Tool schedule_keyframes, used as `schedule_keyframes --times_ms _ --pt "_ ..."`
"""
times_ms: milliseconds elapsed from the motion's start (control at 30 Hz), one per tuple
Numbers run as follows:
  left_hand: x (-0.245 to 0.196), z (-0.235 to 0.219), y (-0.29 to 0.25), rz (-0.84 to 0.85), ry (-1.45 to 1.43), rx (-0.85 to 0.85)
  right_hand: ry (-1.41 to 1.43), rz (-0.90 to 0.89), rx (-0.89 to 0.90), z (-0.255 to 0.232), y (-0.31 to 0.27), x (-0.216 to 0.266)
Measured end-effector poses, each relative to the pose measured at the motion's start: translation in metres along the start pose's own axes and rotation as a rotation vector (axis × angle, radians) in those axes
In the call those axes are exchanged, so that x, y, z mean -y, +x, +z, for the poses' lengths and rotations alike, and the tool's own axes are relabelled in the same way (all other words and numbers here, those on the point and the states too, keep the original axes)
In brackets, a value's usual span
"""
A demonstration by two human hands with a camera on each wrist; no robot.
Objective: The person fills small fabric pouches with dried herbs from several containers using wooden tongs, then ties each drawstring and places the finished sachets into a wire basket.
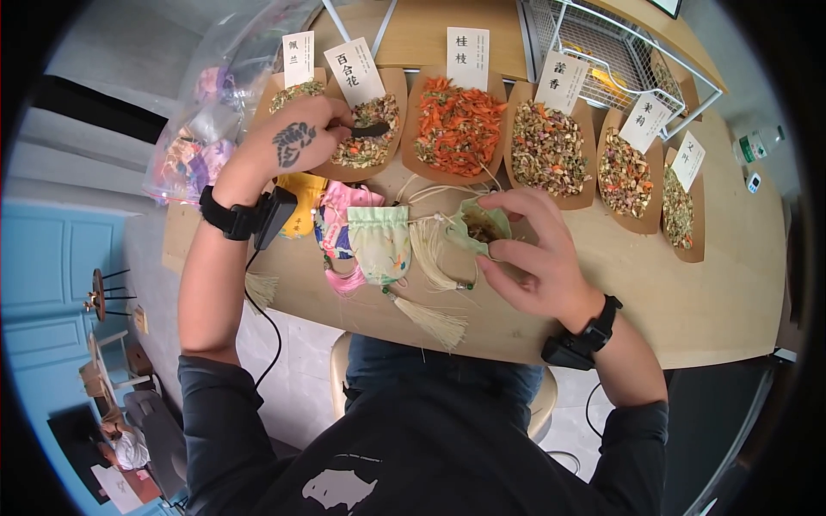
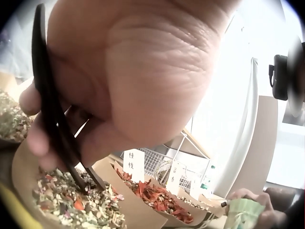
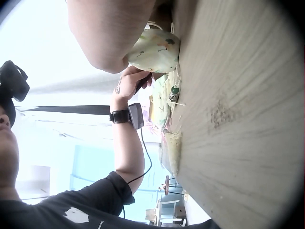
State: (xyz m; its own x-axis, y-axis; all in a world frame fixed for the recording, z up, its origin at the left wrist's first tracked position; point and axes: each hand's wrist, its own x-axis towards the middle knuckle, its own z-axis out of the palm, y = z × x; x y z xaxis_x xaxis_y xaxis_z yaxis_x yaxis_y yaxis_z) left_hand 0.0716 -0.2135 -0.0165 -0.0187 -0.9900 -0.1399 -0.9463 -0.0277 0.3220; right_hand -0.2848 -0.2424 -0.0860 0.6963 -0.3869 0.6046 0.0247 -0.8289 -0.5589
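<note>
My left hand (image 1: 297, 142) grips black tweezers (image 1: 370, 131) over the second paper tray from the left; in the left wrist view the tweezers' (image 2: 59, 119) tips touch the mixed dried herbs (image 2: 76, 205). My right hand (image 1: 538, 254) holds a small green pouch (image 1: 482, 225) by its rim, fingers curled around it, its mouth facing up with dried bits inside. In the right wrist view the pouch (image 3: 156, 51) sits low at the tabletop, under the hand (image 3: 112, 33). A closed pale green pouch (image 1: 379, 245) with a cream tassel (image 1: 430, 320) lies between my hands.
Trays of orange-red pieces (image 1: 458, 129) and other herbs (image 1: 551, 150) stand in an arc with name cards. Pink (image 1: 353, 196) and yellow (image 1: 301, 202) pouches lie near my left forearm. Behind are a wire rack (image 1: 602, 52) and a plastic bag (image 1: 194, 155); a bottle (image 1: 759, 144) stands far right.
</note>
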Motion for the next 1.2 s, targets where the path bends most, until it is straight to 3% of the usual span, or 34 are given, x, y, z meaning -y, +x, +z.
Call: schedule_keyframes --times_ms 267,367,667,1200 --pt "-0.012 0.006 -0.007 0.043 0.09 -0.022 -0.009 0.003 0.01 0.0 0.0 0.0" --pt "-0.006 0.013 -0.01 0.128 0.13 -0.104 -0.01 0.006 0.014 0.0 0.0 0.0" --pt "0.003 0.02 -0.012 0.173 0.088 -0.148 -0.013 0.007 0.012 0.0 0.0 0.0" --pt "-0.011 -0.006 -0.026 0.089 0.024 -0.174 0.0 0.005 0.005 -0.001 0.0 0.0"
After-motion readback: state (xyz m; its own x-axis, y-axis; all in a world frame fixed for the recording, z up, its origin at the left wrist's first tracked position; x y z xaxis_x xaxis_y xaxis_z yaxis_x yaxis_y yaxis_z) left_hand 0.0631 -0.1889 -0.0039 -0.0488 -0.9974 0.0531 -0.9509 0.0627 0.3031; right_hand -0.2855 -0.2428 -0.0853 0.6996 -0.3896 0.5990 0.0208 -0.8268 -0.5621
